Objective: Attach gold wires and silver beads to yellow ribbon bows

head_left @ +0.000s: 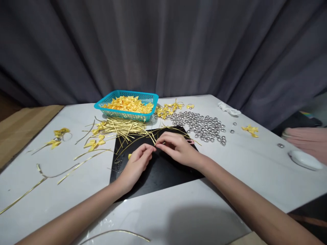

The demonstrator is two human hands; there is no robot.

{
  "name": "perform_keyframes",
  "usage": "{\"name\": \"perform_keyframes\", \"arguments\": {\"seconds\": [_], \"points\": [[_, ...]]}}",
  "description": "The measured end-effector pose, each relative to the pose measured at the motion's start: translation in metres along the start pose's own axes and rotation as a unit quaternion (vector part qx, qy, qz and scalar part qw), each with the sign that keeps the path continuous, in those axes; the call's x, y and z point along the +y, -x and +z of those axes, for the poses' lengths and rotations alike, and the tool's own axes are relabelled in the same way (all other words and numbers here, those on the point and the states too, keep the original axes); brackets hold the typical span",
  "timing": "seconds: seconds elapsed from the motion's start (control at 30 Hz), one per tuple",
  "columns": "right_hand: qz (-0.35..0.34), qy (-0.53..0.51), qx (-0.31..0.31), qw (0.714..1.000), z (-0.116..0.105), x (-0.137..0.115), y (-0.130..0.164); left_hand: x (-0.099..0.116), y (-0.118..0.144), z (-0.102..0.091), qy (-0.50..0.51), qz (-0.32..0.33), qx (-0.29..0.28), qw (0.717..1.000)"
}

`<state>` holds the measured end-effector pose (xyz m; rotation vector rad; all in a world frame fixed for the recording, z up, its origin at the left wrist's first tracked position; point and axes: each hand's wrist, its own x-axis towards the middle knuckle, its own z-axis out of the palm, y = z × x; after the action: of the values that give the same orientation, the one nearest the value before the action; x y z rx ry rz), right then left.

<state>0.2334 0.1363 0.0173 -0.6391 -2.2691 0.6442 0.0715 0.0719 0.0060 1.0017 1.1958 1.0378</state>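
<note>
Over the black mat [163, 178], my left hand [136, 165] and my right hand [178, 149] meet fingertip to fingertip. Thumb and forefinger are pinched on each hand; whatever sits between them is too small to make out. A thin gold strand [152, 136] runs from the pile towards the right fingertips, but I cannot tell if it is held. Just beyond the hands lies a heap of gold twist ties [125, 126]. A small yellow piece [129, 156] shows beside my left hand. Partly hidden behind my right wrist is a pink-handled tool [190, 141].
A blue basket [122, 114] full of yellow ribbon bows stands at the back. Silver beads [201, 124] spread to the right, near finished-looking yellow bows [167, 109]. Loose bows [94, 143] and ties lie left. A crumpled tissue [229, 109] and white dish [305, 160] are right.
</note>
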Motion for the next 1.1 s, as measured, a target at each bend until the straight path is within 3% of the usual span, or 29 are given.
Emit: {"name": "perform_keyframes", "arguments": {"seconds": [0.33,0.43,0.6,0.73,0.93,1.1], "points": [[0.054,-0.053,0.015,0.997,0.007,-0.005,0.003,-0.001,0.0,-0.002,0.016,0.021,-0.011,1.0],[0.059,-0.089,-0.011,0.994,0.009,-0.009,0.004,-0.002,-0.001,-0.004,0.044,0.018,-0.036,0.998],[0.073,-0.112,0.023,0.991,0.011,-0.011,0.004,-0.002,-0.002,-0.006,0.104,0.005,-0.06,0.993],[0.098,-0.141,-0.002,0.985,0.014,-0.012,0.004,0.002,-0.002,-0.01,0.167,-0.025,-0.093,0.981],[0.17,-0.262,0.016,0.95,0.029,-0.015,0.007,0.004,0.001,-0.015,0.201,-0.033,-0.129,0.971],[0.182,-0.306,0.019,0.934,0.031,-0.013,0.007,0.005,0.001,-0.013,0.2,-0.039,-0.134,0.97]]}}
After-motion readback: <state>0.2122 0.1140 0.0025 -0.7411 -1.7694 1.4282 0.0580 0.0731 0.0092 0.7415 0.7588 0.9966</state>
